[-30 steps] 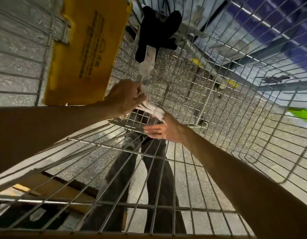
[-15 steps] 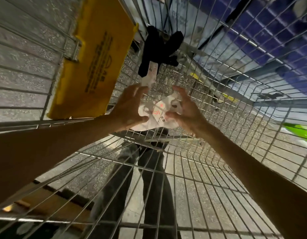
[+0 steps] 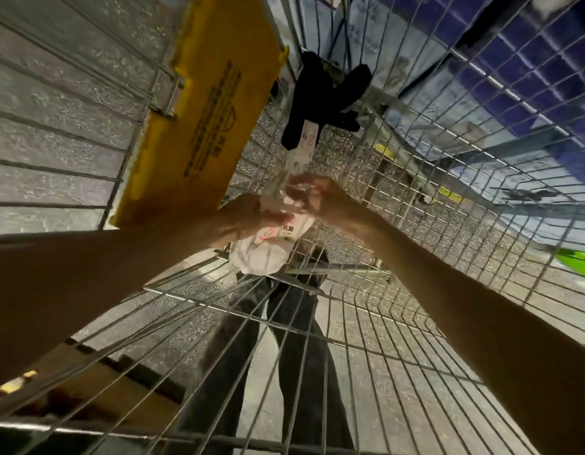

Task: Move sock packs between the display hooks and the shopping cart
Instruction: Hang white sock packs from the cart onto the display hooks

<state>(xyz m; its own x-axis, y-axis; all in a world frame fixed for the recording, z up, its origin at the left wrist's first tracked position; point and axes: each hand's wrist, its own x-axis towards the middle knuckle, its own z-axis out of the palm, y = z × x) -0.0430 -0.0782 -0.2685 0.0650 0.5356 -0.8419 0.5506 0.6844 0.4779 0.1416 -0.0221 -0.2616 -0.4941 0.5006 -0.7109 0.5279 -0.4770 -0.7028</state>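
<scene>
Inside a wire shopping cart (image 3: 415,178), a person's left hand (image 3: 251,220) and right hand (image 3: 327,200) meet around a white sock pack (image 3: 268,254), held above the cart's mesh floor. The left fingers wrap its side, while the right fingers pinch its blurred upper end. Beyond it, a black sock pack (image 3: 320,100) with a white label lies against the far mesh, just beside a yellow flap (image 3: 212,110). Dark trouser legs (image 3: 294,372) show through the wires below.
</scene>
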